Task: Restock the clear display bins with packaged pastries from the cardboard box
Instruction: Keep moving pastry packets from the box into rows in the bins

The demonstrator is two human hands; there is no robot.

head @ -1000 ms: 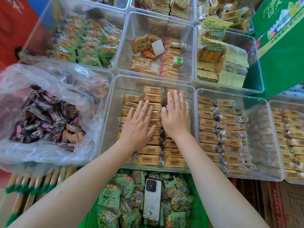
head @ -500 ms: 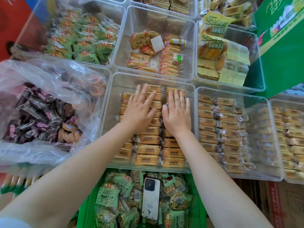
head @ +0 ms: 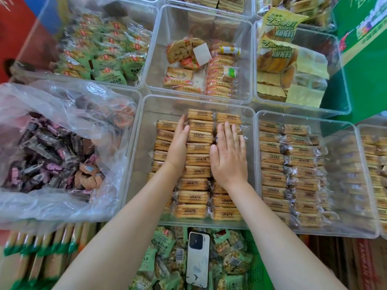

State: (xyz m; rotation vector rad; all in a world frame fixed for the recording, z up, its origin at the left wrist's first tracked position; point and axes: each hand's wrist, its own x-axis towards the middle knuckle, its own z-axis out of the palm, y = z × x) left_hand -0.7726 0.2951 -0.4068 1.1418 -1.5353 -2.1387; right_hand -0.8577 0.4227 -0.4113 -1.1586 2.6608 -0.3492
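A clear display bin (head: 146, 114) in the middle holds three rows of tan packaged pastries (head: 196, 160). My left hand (head: 178, 145) stands on edge with straight fingers, wedged between the left row and the middle row. My right hand (head: 229, 155) lies flat, palm down, on the right row beside the middle one. Neither hand holds a packet. No cardboard box of pastries shows clearly in view.
A bin (head: 354, 130) of the same pastries stands to the right. A plastic bag of dark wrapped sweets (head: 48, 151) fills the left bin. Behind are bins with green packets (head: 109, 53), mixed pastries (head: 201, 65) and yellow packs (head: 278, 51). A phone (head: 198, 260) lies in a green basket (head: 259, 268) below.
My left hand has turned from flat on the packets to edge-on, sliding into the gap left of the middle row. My right hand has shifted slightly right and stays flat.
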